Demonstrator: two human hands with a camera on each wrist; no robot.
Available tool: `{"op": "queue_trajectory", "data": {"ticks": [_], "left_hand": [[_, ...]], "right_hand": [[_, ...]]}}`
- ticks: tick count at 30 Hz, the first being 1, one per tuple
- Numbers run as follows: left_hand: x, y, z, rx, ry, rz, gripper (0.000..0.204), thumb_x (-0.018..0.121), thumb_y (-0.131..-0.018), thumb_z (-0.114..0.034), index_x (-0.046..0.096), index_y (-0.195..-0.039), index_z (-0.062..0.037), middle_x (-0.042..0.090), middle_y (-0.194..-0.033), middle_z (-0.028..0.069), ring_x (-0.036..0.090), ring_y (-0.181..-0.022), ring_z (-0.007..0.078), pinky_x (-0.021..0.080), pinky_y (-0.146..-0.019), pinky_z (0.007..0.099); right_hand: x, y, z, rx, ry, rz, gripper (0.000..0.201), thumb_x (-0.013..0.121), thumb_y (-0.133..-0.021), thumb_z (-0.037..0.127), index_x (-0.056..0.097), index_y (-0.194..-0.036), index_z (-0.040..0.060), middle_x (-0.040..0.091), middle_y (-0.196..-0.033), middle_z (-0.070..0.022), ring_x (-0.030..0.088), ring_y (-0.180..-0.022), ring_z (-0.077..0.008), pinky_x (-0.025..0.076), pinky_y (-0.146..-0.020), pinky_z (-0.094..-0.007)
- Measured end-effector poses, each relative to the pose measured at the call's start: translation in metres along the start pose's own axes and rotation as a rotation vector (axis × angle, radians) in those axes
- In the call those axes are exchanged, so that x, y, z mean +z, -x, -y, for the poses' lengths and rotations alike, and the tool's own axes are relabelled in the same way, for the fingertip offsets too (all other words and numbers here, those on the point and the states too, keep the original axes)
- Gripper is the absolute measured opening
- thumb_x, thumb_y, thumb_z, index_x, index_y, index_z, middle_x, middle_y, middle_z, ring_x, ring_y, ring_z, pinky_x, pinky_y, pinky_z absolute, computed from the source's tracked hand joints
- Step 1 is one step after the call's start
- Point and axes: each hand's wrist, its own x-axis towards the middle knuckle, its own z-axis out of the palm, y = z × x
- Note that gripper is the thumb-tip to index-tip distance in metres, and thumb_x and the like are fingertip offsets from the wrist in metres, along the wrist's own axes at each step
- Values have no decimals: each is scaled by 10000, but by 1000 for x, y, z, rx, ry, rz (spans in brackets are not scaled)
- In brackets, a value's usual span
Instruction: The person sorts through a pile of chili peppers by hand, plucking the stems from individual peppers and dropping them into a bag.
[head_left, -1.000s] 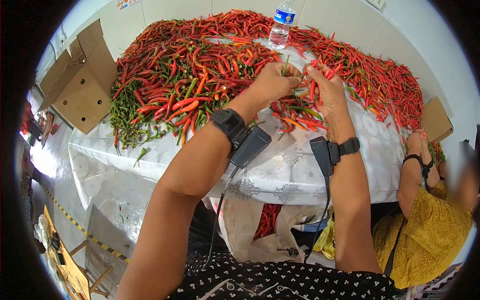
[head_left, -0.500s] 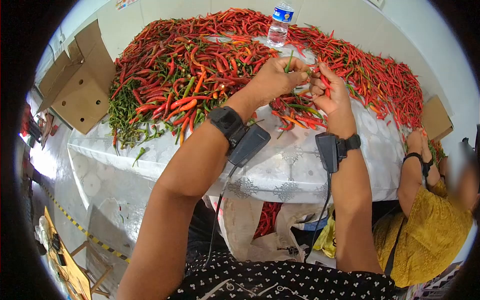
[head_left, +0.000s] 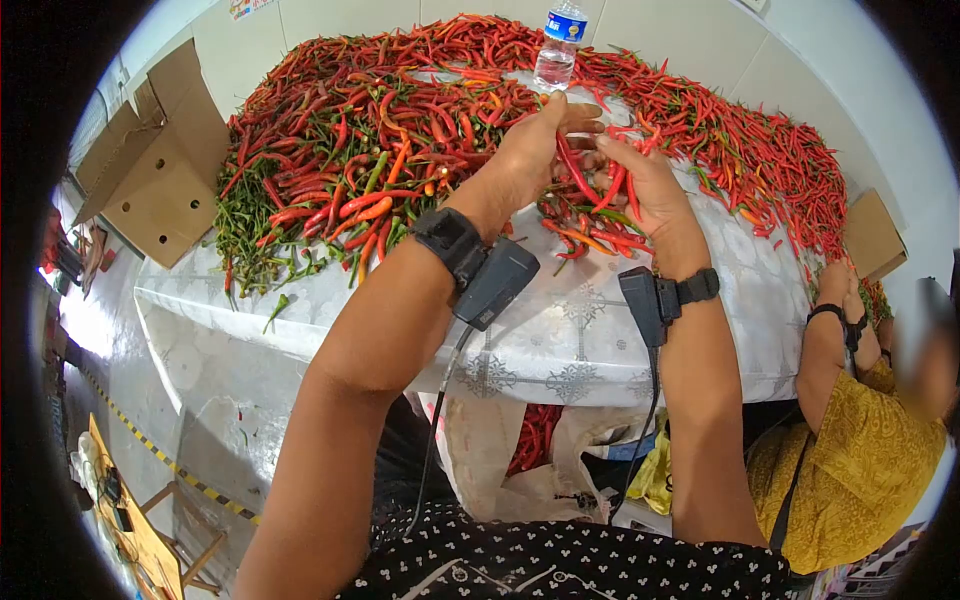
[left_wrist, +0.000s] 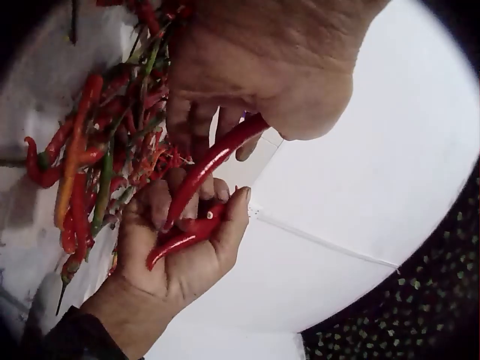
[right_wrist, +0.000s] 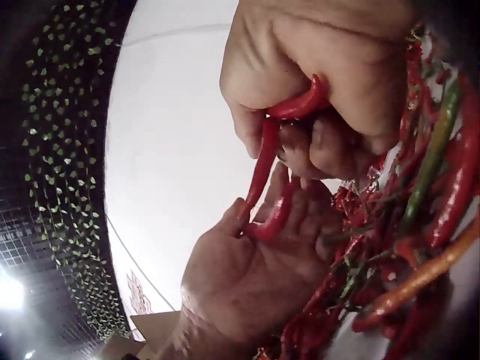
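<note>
Found glossy red peppers (right_wrist: 301,103) above white tablecloth (head_left: 545,345)

Saw left hand (head_left: 525,152) with rather straight fingers, touching a long, curved pepper (left_wrist: 202,172); saw right hand (head_left: 655,192) curled around others, partly hidden. Noticed open room on tablecloth before the front edge (head_left: 560,400). Saw cardboard box (head_left: 168,207) at left, pale sack (head_left: 478,445) of peppers below, then blue-labelled bottle (head_left: 560,50).

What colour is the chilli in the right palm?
The chilli in the right hand is glossy red; the left wrist view shows it best.

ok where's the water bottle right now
In the head view, the water bottle stands toward the back of the table, slightly right of centre, beside red peppers, beyond the left hand.
</note>
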Motion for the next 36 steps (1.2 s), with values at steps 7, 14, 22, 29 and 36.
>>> {"op": "queue_trajectory", "data": {"ticks": [7, 14, 22, 29, 36], "left_hand": [[3, 6, 2, 67, -358, 38, 541, 221, -942, -423, 418, -1238, -15, 500, -1176, 120, 518, -976, 168, 455, -775, 318], [-7, -1, 5, 232, -469, -19, 264, 479, -897, -290, 543, -860, -36, 588, -769, 44, 546, -622, 100, 437, -585, 226], [-9, -3, 5, 333, -600, -126, 211, 639, -764, -182, 554, -661, -19, 509, -598, -12, 450, -572, 73, 383, -526, 250], [-3, 6, 1, 721, -1199, -197, 161, 637, -739, -134, 526, -705, -22, 527, -629, 84, 488, -560, 185, 406, -554, 301], [-13, 1, -3, 731, -1316, -436, 144, 632, -710, -137, 565, -754, -18, 560, -694, 133, 568, -666, 281, 452, -624, 353]], "right_hand": [[20, 12, 1, 72, -48, 99, 202, 666, -745, 126, 586, -904, 30, 608, -765, -40, 566, -638, -98, 472, -574, -232], [2, 3, 2, -63, 101, -34, 170, 676, -714, 104, 577, -824, 18, 592, -705, -58, 568, -600, -118, 454, -554, -243], [1, 1, -1, -32, 94, -6, 142, 658, -734, 100, 568, -808, 18, 572, -663, -51, 558, -558, -118, 446, -498, -242], [3, 2, -3, 43, 87, 4, 120, 626, -759, 119, 571, -802, 21, 565, -638, -48, 528, -500, -110, 409, -435, -230], [-21, -6, 5, 112, -38, -39, 115, 620, -762, 148, 563, -791, 52, 554, -572, -60, 469, -420, -91, 294, -320, -207]]}}
